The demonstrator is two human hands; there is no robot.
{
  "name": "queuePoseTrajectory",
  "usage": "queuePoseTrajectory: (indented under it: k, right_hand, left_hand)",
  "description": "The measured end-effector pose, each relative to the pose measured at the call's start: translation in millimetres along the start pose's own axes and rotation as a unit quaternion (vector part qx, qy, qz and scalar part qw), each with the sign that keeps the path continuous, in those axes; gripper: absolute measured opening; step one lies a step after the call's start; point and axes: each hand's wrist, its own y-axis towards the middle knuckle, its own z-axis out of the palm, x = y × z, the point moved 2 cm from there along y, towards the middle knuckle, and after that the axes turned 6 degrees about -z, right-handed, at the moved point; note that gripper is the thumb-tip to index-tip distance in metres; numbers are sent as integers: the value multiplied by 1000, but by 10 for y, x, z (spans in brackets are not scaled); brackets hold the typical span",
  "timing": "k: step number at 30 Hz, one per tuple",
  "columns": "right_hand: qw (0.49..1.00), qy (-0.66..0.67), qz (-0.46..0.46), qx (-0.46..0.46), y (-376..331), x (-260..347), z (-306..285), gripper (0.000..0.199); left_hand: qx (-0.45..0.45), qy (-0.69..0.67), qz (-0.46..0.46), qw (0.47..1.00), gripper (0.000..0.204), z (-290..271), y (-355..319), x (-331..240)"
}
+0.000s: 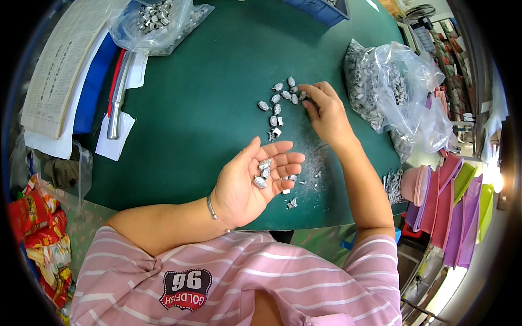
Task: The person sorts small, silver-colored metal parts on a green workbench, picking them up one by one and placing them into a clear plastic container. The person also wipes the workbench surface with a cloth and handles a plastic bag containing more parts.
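Note:
My left hand [244, 187] lies palm up over the near edge of the table, fingers spread and slightly curled. Several small grey oval metal beads [261, 182] rest in its palm. Farther right, my right hand [328, 111] reaches down to the tabletop. Its thumb and index finger close round one grey metal bead [303, 95]. Just left of those fingertips, several similar beads [276, 99] lie in a loose group. A few pieces with bright faces [277, 132] sit nearer my left fingers, which partly cover other small bits.
Clear bags of metal parts stand at the right [375, 81] and far left [155, 24]. A blue bin [321, 11] sits at the back. Left are papers [65, 65] and a metal-shafted tool [116, 103]. Pink, purple and green trays [451, 206] stand at right on the green table [206, 81].

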Motion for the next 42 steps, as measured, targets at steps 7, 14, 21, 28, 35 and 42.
queuePoseTrajectory:
  k: [7, 14, 21, 28, 35, 42]
  right_hand:
    - [999, 2, -38, -11, -86, -10, -25, 17]
    - [973, 212, -37, -78, -262, 136, -59, 17]
    - [740, 643, 160, -111, -382, 249, -4, 19]
    - [525, 809, 245, -99, -457, 216, 9, 16]
    - [661, 695, 260, -111, -317, 30, -69, 13]
    - [997, 1, 73, -35, 72, -168, 7, 11]
  left_hand:
    - [-19, 1, -11, 1000, 47, -3, -12, 16]
    - [-26, 7, -8, 1000, 47, -28, -11, 24]
    - [-20, 8, -10, 1000, 46, -44, -3, 41]
    - [-21, 6, -7, 1000, 44, -50, -4, 53]
    - [-21, -7, -14, 1000, 44, -54, -5, 64]
    - [-21, 0, -10, 1000, 44, -46, -12, 55]
